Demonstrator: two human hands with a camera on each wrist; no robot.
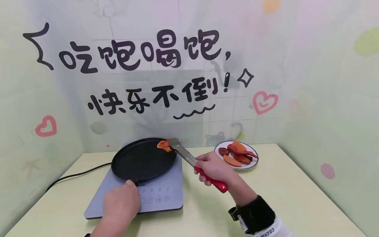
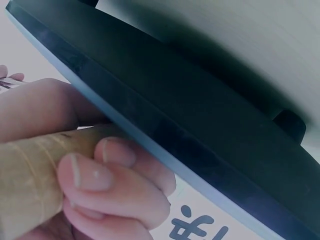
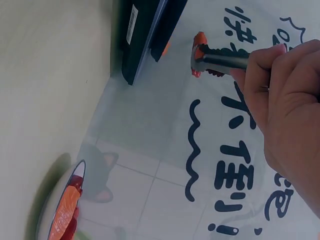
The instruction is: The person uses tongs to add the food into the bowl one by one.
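Observation:
My left hand grips the handle of the black flat pan. In the left wrist view that handle is light and wood-like, with fingers curled around it. The pan rests on a grey induction cooker. My right hand holds metal tongs with a red handle. Their tips reach over the pan's right rim and pinch orange-red food. A flat orange slice shows beside the tips in the head view.
A white plate with a dark rim stands at the back right, bearing several orange slices and dark red pieces. A black cable runs left from the cooker. Printed wall sheets enclose the pale table at back and sides.

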